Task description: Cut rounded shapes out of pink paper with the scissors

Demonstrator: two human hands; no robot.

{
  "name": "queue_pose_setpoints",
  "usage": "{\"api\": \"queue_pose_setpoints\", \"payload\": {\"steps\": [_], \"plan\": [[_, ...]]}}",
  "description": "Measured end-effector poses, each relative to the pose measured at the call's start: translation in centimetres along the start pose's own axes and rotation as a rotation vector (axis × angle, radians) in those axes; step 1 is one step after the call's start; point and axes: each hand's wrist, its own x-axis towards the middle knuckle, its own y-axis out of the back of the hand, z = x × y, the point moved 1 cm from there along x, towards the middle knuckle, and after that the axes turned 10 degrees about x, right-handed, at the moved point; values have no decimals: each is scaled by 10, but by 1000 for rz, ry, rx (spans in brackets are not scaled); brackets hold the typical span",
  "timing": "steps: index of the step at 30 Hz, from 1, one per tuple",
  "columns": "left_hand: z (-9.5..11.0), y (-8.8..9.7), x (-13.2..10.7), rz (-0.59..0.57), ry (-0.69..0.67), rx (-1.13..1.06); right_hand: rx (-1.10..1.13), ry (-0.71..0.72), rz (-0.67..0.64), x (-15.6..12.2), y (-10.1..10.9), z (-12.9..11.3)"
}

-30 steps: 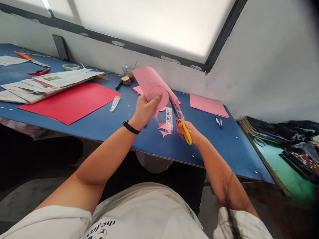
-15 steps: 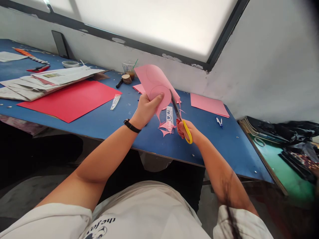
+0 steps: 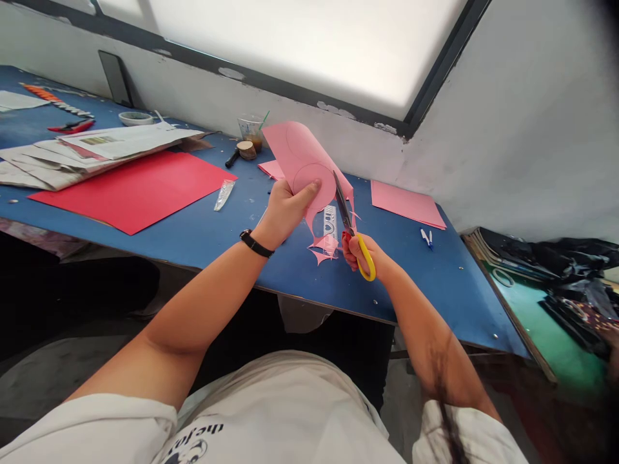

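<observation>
A curled sheet of pink paper (image 3: 304, 148) is pinched in my left hand (image 3: 285, 209), thumb on top, above the blue table. Circles are drawn on it, and the nearest one is partly cut round. My right hand (image 3: 360, 251) grips scissors (image 3: 365, 258) with yellow and red handles, their blades against the paper at the circle's right edge. Below the sheet lie pink paper scraps (image 3: 322, 248) and a clear stencil ruler (image 3: 330, 222), partly covered by the scraps.
Red paper (image 3: 140, 200) and folded newspapers (image 3: 58, 161) lie left on the blue table (image 3: 411, 277). Pink sheets (image 3: 406, 203) and a small compass-like tool (image 3: 426, 238) lie right. At the back stand a plastic cup (image 3: 250, 132), a wood piece (image 3: 247, 150) and a phone (image 3: 115, 77).
The view has shifted slightly. Both hands keep their holds, and the scissors and pink paper have barely moved relative to each other.
</observation>
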Motion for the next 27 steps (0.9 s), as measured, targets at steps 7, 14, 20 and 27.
{"api": "queue_pose_setpoints", "payload": {"steps": [7, 14, 20, 27], "plan": [[1, 0, 0, -17, -17, 14, -25, 27, 1, -1, 2, 2], [2, -1, 0, 7, 4, 14, -55, 45, 6, 2, 8, 9], [-1, 0, 1, -16, -51, 56, -22, 66, -14, 5, 5, 10], [-3, 2, 2, -59, -69, 64, 50, 31, 1, 5, 5, 12]]}}
